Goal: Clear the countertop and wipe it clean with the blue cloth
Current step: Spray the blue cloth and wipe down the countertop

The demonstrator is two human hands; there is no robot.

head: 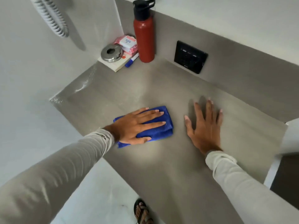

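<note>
Cloth appearance: blue cloth (159,126), saturated royal blue, terry-like nap, folded into a thick rectangular pad; layered fold edges show along its right end and near side.
Cloth position: flat on the grey surface (161,167), toward the left front part, well apart from the items in the back corner.
Cloth orientation: long axis runs from lower left to upper right in the head view; the right end points toward the right hand, the left end lies under the wrist.
Left hand (137,125): palm down, fingers straight and close together, pressed flat on top of the cloth; not curled around it.
Right hand (204,125): palm down on bare surface just right of the cloth, fingers spread, holding nothing, not touching the cloth.
Sleeves: both arms in light beige long sleeves.
Back corner group: red bottle (144,39) with black cap stands upright against the wall; pink wipes pack (127,43) beside it; round steel lid (111,52) rests on a white box (115,65); blue marker (131,60) lies at the box edge, near the bottle base.
Legible writing: "kara" on the white flap of the wipes pack; print on the box and marker too small to read.
Wall: black switch plate (191,57) right of the bottle.
Surface condition: whitish residue along the left edge.
Floor: one sandalled foot (142,210) at the bottom.
</note>
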